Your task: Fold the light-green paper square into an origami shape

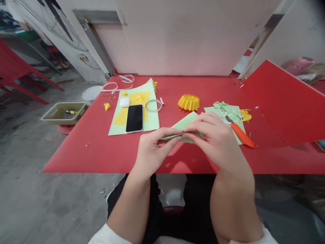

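Note:
A folded light green paper (185, 122) is held between both hands above the front part of the red table. My left hand (157, 149) pinches its folded edge from the left, thumb below and fingers on top. From the right, my right hand (213, 137) pinches the same edge, and the fingertips of both hands meet there. Behind the hands stands a yellow pleated paper piece (189, 102). An orange cutter (243, 135) lies right of my right hand, partly on a green sheet with paper scraps (223, 107).
On the red table (101, 154), a phone (134, 118), white case (125, 102) and roll of tape (153, 105) lie on green and yellow sheets at left. A red board (286, 105) rises at right. A bin (64, 113) stands beyond the left edge.

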`<state>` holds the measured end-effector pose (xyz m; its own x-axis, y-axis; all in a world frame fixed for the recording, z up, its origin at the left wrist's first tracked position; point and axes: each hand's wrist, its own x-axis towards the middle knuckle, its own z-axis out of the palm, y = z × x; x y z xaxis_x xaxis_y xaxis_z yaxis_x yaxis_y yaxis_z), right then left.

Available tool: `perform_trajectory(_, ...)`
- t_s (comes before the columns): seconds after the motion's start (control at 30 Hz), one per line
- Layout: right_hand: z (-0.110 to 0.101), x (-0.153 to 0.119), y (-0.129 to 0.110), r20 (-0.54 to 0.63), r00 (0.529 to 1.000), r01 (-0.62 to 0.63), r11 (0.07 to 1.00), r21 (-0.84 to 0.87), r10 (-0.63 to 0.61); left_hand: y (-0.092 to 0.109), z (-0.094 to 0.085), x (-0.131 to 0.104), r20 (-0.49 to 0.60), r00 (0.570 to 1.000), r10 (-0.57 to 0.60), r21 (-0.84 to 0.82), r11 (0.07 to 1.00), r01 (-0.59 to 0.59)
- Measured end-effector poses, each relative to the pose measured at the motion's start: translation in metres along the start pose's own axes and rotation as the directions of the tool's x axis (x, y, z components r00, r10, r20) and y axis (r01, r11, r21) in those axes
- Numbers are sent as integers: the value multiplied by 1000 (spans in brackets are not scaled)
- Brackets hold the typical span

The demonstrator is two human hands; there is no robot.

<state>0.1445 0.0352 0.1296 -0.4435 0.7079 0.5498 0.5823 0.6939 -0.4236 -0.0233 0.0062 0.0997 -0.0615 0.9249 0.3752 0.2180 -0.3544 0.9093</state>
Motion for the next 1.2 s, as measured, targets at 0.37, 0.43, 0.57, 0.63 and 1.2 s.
perform_trajectory(0.37, -7, -3, 12, -157, 988, -7, 996, -85, -6, -14, -8, 4, -57, 990, -131, -151, 981, 121)
perform_trajectory(0.43, -6, -2, 9, -223, 975, -35, 997, -62, 20, -18, -7, 5, -104, 985, -135, -229, 967, 108)
perform_trajectory(0.57, 1, 1, 9, -368, 916, -103, 981, 164, 158, -25, -1, 7, -246, 955, -167, -445, 894, 42)
perform_trajectory(0.63, 6, 2, 9, -305, 931, -90, 935, 343, 202, -27, 1, 8, -274, 942, -191, -514, 857, 24)
perform_trajectory(1.2, 31, 15, -15, 105, 805, -339, 306, 890, 584, -27, 13, 6, -269, 933, -238, -600, 800, 31)
